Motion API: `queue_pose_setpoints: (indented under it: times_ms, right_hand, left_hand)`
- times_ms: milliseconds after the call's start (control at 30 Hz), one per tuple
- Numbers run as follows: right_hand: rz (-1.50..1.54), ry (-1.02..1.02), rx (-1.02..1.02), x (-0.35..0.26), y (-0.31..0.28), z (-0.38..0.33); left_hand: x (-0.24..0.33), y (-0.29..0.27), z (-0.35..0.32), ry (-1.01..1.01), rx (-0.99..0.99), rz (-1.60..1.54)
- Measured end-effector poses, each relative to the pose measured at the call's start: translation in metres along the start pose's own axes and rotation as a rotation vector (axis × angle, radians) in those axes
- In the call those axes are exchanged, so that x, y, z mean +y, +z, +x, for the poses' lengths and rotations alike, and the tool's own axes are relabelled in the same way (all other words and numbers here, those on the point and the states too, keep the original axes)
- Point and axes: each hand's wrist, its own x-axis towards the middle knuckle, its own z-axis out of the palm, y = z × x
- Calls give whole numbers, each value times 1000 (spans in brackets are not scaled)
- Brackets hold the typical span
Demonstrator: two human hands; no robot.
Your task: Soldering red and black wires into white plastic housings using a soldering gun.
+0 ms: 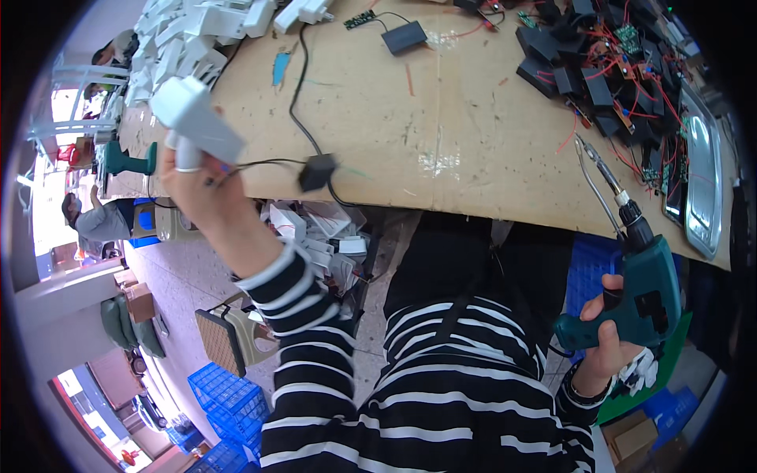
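My left hand point(193, 185) is raised at the left edge of the workbench and grips a white plastic casing point(197, 118). Thin wires run from it to a small black module point(317, 171) that dangles over the bench edge. My right hand point(607, 335) holds a green electric screwdriver point(643, 288) by its grip, low at the right, below the bench. Its long bit point(597, 183) points up toward the bench top. Both sleeves are black and white striped.
The brown board workbench point(441, 118) carries a heap of white casings point(197, 35) at the far left and several black modules with red wires point(611, 67) at the far right. A metal tray point(704, 177) lies at the right edge. Blue crates point(229, 398) and a stool point(229, 335) stand on the floor; another person point(91, 217) sits at left.
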Motion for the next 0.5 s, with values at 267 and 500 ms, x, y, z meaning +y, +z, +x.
queue_pose_setpoints:
  times_ms: [267,500]
  right_hand:
    - [14,-23,-28,-3,5,3]
    - [1,-13,11,-3,6,7]
  left_hand:
    - [-31,-54,59,310,-348,906]
    - [-32,-34,70,242,-631,924]
